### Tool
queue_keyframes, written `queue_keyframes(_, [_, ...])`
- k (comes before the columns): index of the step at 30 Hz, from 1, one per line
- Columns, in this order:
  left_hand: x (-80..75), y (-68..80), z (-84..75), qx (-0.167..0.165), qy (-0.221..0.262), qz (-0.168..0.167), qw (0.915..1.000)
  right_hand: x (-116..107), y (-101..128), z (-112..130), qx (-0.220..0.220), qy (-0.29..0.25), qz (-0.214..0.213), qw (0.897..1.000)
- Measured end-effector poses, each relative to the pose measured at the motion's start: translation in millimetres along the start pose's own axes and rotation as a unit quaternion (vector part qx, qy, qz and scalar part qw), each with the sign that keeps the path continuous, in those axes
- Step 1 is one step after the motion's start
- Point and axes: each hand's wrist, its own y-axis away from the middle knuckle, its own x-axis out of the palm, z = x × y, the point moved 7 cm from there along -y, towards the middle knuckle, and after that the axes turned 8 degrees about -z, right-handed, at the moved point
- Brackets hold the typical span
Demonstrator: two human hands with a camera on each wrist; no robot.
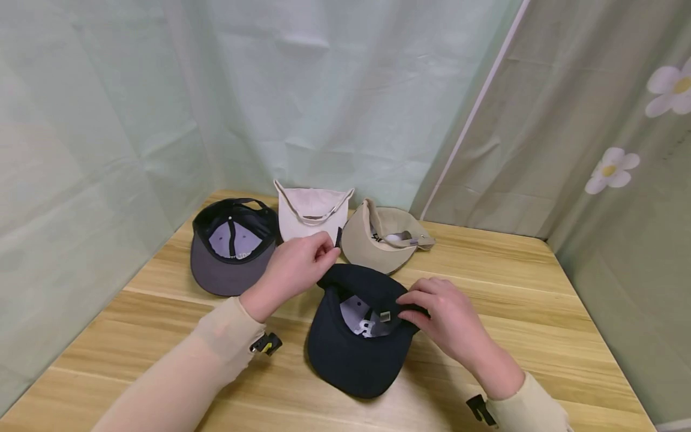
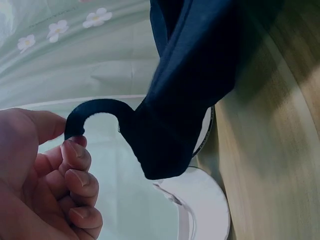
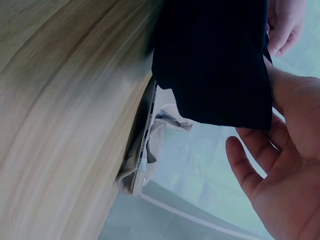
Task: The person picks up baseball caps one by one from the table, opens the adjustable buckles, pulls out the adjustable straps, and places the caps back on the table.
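A dark navy baseball cap sits crown-down in front of me, its brim toward me and its pale lining showing. My left hand pinches the end of the cap's back strap between thumb and forefinger; the strap curves away from the cap in the left wrist view. On the other side, my right hand pinches the rear edge of the same cap between thumb and fingers. A small metal buckle shows near the right fingertips. The strap's far end is loose from the buckle side.
Behind stand a dark grey cap at left, a white cap in the middle and a beige cap at right. The wooden table meets pale curtains at its back and sides.
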Motion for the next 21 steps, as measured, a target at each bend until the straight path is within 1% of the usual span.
queue_keyframes(5, [6.4,1.9,-1.9,0.008,-0.002,0.026,0.9996,0,5,-1,0.005,0.013,0.008,1.0])
queue_keyframes(10, [7.3,3.5,-4.6,0.015,0.006,0.035,0.9993,-3,8,-3,0.012,0.015,0.001,1.0])
queue_keyframes(12, [7.2,4.0,-5.1,0.015,0.009,0.038,0.9991,-5,10,-4,0.024,0.021,-0.007,0.999])
queue_keyframes(14, [6.9,4.1,-6.0,0.017,0.01,0.04,0.999,-8,12,-5,0.05,0.039,-0.014,0.998])
queue_keyframes(16, [6.2,4.1,-7.0,0.02,0.007,0.041,0.999,-13,14,-7,0.094,0.065,-0.02,0.993])
queue_keyframes(19, [4.7,4.3,-8.1,0.024,-0.004,0.036,0.9991,-18,18,-11,0.167,0.104,-0.012,0.98])
queue_keyframes(21, [3.9,4.8,-8.2,0.024,-0.01,0.033,0.9991,-20,20,-13,0.203,0.123,0.001,0.972])
